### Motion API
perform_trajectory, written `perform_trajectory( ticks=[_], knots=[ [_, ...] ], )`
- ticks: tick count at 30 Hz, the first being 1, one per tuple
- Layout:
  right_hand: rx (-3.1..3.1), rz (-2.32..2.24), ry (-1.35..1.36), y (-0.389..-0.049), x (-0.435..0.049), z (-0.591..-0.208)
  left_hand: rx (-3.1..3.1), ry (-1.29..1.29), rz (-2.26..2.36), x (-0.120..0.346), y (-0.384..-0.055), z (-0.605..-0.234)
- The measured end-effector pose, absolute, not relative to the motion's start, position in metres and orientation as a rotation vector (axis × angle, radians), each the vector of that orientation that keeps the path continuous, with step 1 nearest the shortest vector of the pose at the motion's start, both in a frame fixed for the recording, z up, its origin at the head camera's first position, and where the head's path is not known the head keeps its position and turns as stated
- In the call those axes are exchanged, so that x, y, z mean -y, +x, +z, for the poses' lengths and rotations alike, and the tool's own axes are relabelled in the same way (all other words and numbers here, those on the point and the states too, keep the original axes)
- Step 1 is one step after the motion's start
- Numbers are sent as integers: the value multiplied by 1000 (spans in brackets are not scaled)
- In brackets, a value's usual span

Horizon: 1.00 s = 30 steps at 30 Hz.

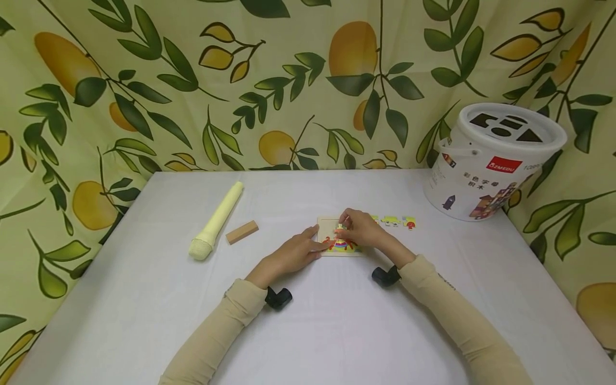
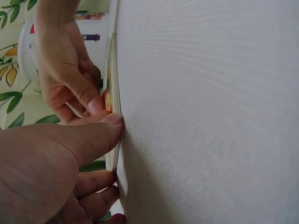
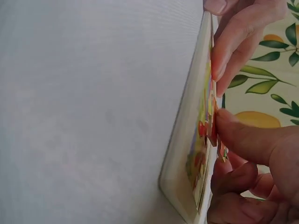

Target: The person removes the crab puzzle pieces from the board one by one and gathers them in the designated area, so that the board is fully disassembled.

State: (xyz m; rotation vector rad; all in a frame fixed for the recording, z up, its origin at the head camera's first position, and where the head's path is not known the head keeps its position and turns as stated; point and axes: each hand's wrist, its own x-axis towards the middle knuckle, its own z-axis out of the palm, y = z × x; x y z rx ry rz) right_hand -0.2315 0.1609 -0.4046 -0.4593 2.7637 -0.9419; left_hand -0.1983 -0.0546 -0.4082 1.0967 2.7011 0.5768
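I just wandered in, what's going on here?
Someone is working on a small picture puzzle. Their left hand holds the puzzle tray by its edge, while the right hand pinches a piece over it. Part of the picture is filled in, but the tray's upper left is bare. A few loose pieces lie on the white table to the right.

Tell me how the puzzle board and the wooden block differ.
The puzzle board is broad and thin; the wooden block is narrow and bar-shaped. The puzzle board carries brightly coloured pieces, while the wooden block looks plain brown. The left hand touches the puzzle board; no hand touches the wooden block. Both lie on the white table.
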Motion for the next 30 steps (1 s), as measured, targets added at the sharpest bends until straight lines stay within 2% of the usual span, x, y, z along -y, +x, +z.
perform_trajectory(
  ticks=[18,30],
  knots=[
    [-2612,-1189,-203,-242,-170,-412,-2688,1067,598,55,-197,-412],
    [-2557,-1315,-203,-246,-169,-407,-2675,1037,606,54,-200,-406]
  ],
)
